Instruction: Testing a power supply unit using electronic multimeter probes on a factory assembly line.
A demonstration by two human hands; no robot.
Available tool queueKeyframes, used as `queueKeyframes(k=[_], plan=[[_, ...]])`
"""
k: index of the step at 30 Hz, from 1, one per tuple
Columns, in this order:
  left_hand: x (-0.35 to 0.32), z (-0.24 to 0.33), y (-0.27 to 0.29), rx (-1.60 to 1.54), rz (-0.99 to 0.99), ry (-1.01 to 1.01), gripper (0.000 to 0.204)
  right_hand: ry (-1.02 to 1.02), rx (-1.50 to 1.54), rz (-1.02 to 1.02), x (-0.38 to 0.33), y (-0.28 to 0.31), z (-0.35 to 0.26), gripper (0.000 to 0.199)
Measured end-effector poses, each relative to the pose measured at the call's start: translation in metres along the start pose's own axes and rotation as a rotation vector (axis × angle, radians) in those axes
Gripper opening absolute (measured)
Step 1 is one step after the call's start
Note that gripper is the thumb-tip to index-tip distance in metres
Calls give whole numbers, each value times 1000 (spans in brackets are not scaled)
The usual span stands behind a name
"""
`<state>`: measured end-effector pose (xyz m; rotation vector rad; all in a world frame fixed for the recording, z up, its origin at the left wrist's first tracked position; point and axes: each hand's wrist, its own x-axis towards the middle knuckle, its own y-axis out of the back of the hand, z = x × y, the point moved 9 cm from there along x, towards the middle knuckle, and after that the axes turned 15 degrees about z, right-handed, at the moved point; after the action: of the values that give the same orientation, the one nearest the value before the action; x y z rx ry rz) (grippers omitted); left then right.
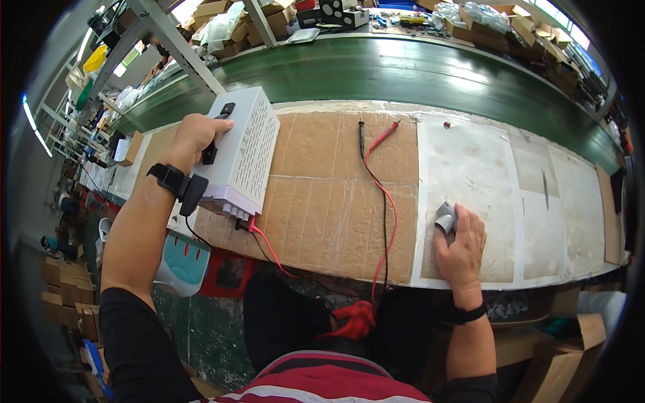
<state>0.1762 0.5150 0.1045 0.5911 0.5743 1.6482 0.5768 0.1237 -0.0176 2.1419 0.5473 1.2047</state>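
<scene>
My left hand (195, 138) is closed around the black handle (209, 154) on top of a white metal box (247, 151) with slotted vents. Terminals show on the box's near end, where a red clip (252, 223) and a dark one are attached. From there, red and black leads drop past the table edge. On the cardboard, a black probe (361, 138) and a red probe (384, 140) lie apart from both hands, their wires trailing toward me. My right hand (463, 245) rests on the white sheet at the right, fingers curled on a small grey curved piece (445, 218).
Beyond the table runs a green conveyor belt (376, 70), with cartons (524, 30) and parts behind it. A metal post (178, 47) rises at the far left. Below the table edge are a teal and white stool (183, 265) and open cardboard boxes (561, 356).
</scene>
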Motion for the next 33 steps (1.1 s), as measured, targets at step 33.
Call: queueKeyframes(k=[33], plan=[[-11, 65, -44, 398, -120, -417, 59, -3, 5, -10, -3, -1, -2, 58]])
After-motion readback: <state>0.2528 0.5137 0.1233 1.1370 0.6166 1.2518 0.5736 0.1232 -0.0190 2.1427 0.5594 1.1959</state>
